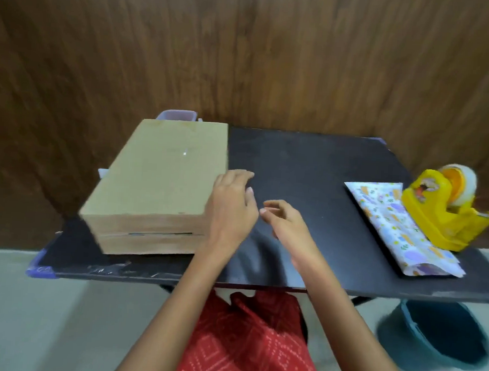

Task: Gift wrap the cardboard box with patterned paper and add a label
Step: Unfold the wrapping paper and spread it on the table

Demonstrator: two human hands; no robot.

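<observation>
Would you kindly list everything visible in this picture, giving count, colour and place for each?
brown cardboard box: one, tan, left part of the table
folded patterned wrapping paper: one, white with coloured prints, right part of the table
yellow plastic tape dispenser: one, yellow, holding a tape roll, right edge of the table beside the paper
black table: one, black, centre
lilac plastic tub: one, lilac, behind the box, mostly hidden
teal bucket: one, teal, on the floor under the table's right corner
wooden wall: brown, behind the table
red patterned garment: one, red, bottom centre
left hand: at the box's right edge, fingers relaxed, holding nothing
right hand: over the table's middle, fingers loosely curled, holding nothing
</observation>
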